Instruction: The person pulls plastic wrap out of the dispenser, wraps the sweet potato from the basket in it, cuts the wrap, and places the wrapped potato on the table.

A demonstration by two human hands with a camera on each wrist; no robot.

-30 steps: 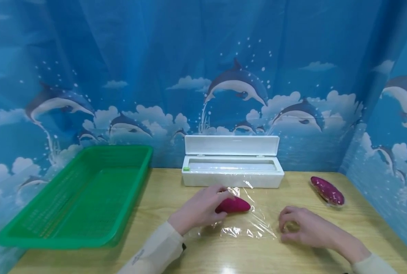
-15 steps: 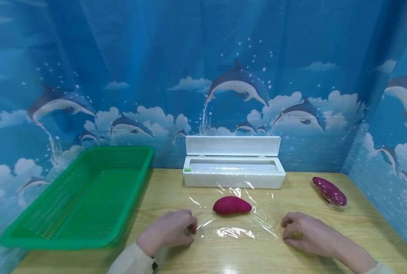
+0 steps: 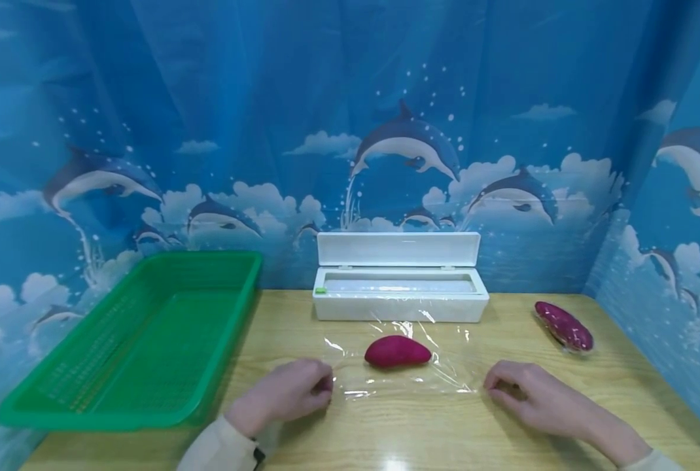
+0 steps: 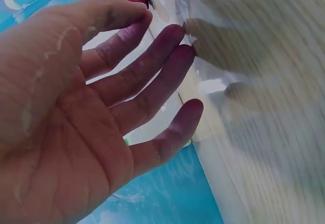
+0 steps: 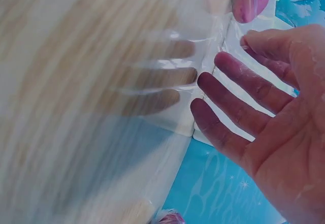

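A purple sweet potato (image 3: pixel 397 352), also seen at the top of the left wrist view, lies on a sheet of clear cling film (image 3: pixel 358 394) spread on the table in front of a white box. My left hand (image 3: pixel 285 394) pinches the film's near left corner between thumb and index finger; the other fingers are spread loosely, as the left wrist view shows. At the near right corner, my right hand (image 3: pixel 538 399) pinches the film the same way. The potato sits between both hands, touched by neither.
Behind the film stands the white cling film box (image 3: pixel 400 309), lid raised, with a green slider at its left end. A large green plastic basket (image 3: pixel 245 314) stands at left. A film-wrapped sweet potato (image 3: pixel 564 326) lies at right. Dolphin-print curtains (image 3: pixel 291 98) enclose the table.
My left hand has let go of the sweet potato and moved left and nearer, to the film's near left corner. The film's near edge now looks straighter. My right hand has barely moved.
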